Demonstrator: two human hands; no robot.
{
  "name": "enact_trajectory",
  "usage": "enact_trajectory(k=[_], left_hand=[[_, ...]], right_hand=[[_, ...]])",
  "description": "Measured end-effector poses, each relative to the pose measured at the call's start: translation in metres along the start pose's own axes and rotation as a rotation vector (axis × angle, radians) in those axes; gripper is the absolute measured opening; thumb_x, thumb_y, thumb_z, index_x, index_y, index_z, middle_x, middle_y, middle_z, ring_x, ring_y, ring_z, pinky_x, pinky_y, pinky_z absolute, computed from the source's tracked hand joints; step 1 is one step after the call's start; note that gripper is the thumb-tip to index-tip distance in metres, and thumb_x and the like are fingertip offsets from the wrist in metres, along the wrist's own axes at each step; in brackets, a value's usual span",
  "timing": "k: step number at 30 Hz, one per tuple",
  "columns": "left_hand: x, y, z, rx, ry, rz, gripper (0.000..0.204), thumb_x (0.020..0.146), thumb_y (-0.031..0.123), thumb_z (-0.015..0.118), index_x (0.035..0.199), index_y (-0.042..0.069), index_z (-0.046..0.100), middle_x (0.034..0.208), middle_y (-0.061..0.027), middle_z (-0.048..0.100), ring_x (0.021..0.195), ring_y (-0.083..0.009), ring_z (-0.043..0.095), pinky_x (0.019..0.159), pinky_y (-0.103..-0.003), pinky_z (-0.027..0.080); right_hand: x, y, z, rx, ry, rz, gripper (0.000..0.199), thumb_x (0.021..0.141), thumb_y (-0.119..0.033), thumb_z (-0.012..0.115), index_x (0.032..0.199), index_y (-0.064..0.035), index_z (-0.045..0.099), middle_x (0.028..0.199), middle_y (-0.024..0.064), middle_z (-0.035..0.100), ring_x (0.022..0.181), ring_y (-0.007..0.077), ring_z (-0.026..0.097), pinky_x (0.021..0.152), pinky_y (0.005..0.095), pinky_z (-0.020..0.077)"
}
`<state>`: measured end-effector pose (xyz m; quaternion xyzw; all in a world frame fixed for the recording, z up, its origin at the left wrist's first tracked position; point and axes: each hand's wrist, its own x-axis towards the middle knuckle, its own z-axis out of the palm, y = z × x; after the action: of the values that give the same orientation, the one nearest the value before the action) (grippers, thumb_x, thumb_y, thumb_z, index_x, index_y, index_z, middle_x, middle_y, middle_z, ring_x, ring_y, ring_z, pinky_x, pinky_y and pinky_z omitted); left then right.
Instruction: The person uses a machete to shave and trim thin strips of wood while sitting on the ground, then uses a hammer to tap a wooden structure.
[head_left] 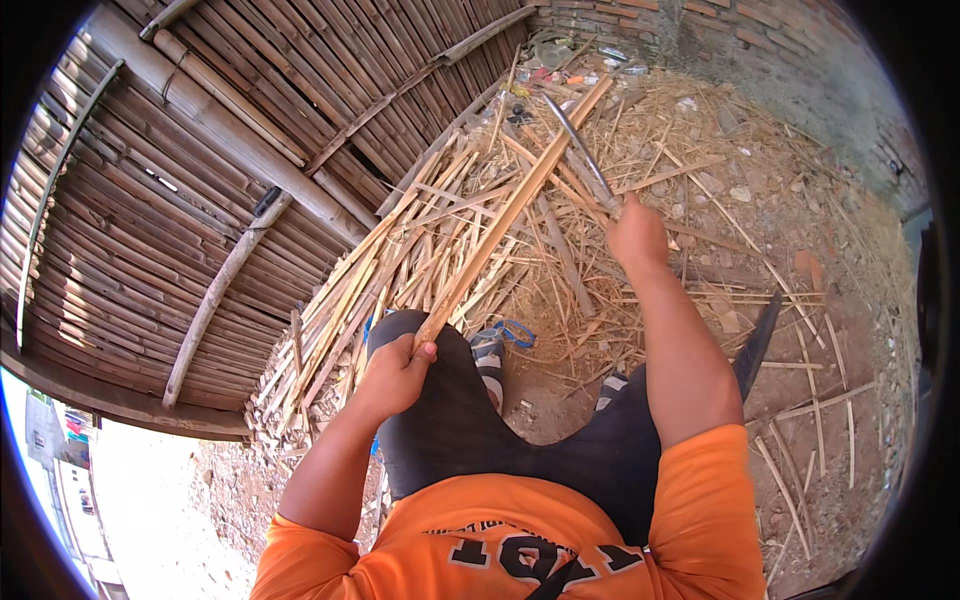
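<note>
An orange shirt [490, 515] is seen nearest the camera, with dark trousers [440, 430] beyond. The near end of a long wooden strip [509, 222] is gripped in the left hand [397, 376] at the left knee; the strip is slanted forward over piled strips [385, 275]. A narrow blade [580, 147] is held by its handle in the closed right hand [637, 237], crossing the strip's far part in view; contact cannot be told.

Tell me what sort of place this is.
Probably a rough outdoor work yard, judging by the loose heap of pale split strips, the bare dirt ground and the slatted, bamboo-like structure alongside.
</note>
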<state>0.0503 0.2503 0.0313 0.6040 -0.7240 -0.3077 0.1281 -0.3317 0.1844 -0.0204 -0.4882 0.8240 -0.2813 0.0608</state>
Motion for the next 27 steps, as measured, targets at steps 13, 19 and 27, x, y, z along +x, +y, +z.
enact_trajectory(k=[13, 19, 27], left_hand=[[0.013, 0.010, 0.010, -0.005, 0.043, 0.084, 0.037, 0.102, 0.034, 0.056, 0.092, 0.000, 0.064, 0.075, -0.0227, 0.063, 0.075, -0.0397, 0.064, 0.071, -0.047, 0.048], [0.003, 0.027, 0.006, 0.279, 0.190, 0.167, 0.033, 0.100, 0.029, 0.058, 0.085, 0.000, 0.059, 0.074, -0.0272, 0.063, 0.074, -0.0486, 0.062, 0.066, -0.054, 0.046], [-0.001, 0.021, 0.011, 0.419, 0.302, 0.241, 0.027, 0.099, 0.026, 0.059, 0.088, 0.002, 0.059, 0.073, -0.0256, 0.064, 0.073, -0.0478, 0.064, 0.066, -0.056, 0.048]], right_hand=[[-0.071, -0.064, -0.008, -0.002, -0.113, -0.751, 0.037, 0.080, -0.015, 0.074, 0.114, -0.0058, 0.063, 0.084, 0.0181, 0.070, 0.080, 0.0378, 0.070, 0.071, 0.0481, 0.0566], [-0.042, -0.043, -0.022, -0.017, -0.173, -0.503, 0.027, 0.078, -0.015, 0.074, 0.102, -0.0053, 0.064, 0.083, 0.0149, 0.070, 0.080, 0.0362, 0.071, 0.072, 0.0482, 0.0571], [-0.065, -0.059, -0.023, -0.012, -0.306, -0.694, 0.030, 0.079, -0.016, 0.073, 0.106, -0.0079, 0.064, 0.083, 0.0174, 0.070, 0.084, 0.0376, 0.070, 0.074, 0.0488, 0.0562]])
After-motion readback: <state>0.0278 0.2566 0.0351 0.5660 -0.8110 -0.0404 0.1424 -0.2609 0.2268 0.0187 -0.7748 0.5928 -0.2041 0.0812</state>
